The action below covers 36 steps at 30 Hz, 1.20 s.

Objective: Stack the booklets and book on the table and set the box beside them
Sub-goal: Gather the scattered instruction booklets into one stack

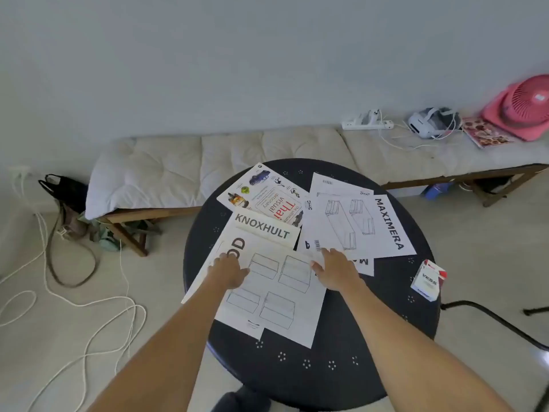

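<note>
Nothing was stacked yet: the left hand (230,270) and right hand (337,270) lay flat and open on the booklets (276,295) (all spread out), with the book (267,194) beyond them and the box (428,281) off to the right.

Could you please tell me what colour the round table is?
Dark navy table with small white flower dots, head view.

left hand (230,270): palm down, fingers spread and flat, thumb out toward the right hand | right hand (337,270): palm down, fingers stretched forward, thumb out toward the left hand | both forearms bare, reaching forward, converging; hands level, a gap between them
</note>
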### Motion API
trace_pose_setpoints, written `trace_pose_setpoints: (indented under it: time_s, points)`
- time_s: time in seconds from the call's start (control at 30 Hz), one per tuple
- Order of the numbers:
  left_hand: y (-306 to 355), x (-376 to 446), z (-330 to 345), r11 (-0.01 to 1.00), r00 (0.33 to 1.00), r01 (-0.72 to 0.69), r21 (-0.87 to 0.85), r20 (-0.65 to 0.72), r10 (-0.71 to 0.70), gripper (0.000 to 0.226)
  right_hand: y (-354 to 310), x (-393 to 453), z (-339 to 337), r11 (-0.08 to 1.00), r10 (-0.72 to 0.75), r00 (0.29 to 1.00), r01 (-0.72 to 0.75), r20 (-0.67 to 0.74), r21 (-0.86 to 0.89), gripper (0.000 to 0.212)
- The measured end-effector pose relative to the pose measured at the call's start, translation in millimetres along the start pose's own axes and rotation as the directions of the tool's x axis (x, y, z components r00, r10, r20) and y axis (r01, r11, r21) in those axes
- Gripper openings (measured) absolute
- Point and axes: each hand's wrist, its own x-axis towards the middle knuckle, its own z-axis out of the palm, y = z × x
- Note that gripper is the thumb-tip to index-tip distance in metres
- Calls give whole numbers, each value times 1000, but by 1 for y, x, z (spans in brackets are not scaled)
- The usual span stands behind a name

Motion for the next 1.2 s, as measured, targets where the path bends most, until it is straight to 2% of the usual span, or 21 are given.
trace_pose_setpoints:
  time_s: [0.07,0.13,0.27,0.43,0.53,0.67,0.8,0.87,0.97,1.07,1.13,1.2]
  points:
    - [-10,1,13,998,998,57,-24,-35,-58,71,-7,6,10,1000,-4,1000,4,24,-8,62]
    - [-18,1,27,998,988,63,-11,-137,-64,72,-12,10,21,1000,-12,999,12,35,5,62]
    - [-22,7,34,993,960,74,-92,-263,-95,76,-25,22,32,1000,1,999,-2,-38,-3,63]
    - [-31,19,28,962,939,192,-196,-249,-238,94,-36,34,31,1000,10,999,-9,-52,22,62]
    - [-37,25,21,935,936,222,-276,-210,-284,95,-39,36,29,998,36,999,-34,-28,60,61]
    - [-44,28,13,905,952,208,-371,-136,-274,80,-40,31,27,995,39,999,-39,0,96,54]
    - [-51,29,6,863,976,156,-480,-59,-209,46,-36,23,22,961,55,997,-70,62,268,52]
    - [-49,27,-1,827,981,139,-545,-36,-189,34,-32,17,15,953,53,995,-77,87,292,48]
    - [-44,24,-15,774,989,112,-623,-4,-146,29,-21,6,9,944,35,996,-62,88,325,34]
    - [-38,20,-31,733,996,79,-676,23,-86,29,-8,-1,4,907,87,995,-102,55,408,24]
    - [-32,15,-40,657,998,60,-751,41,-44,23,1,-10,-1,862,119,993,-116,27,494,24]
    - [-21,7,-47,502,998,60,-863,63,-11,19,12,-20,-5,812,144,990,-123,8,570,25]
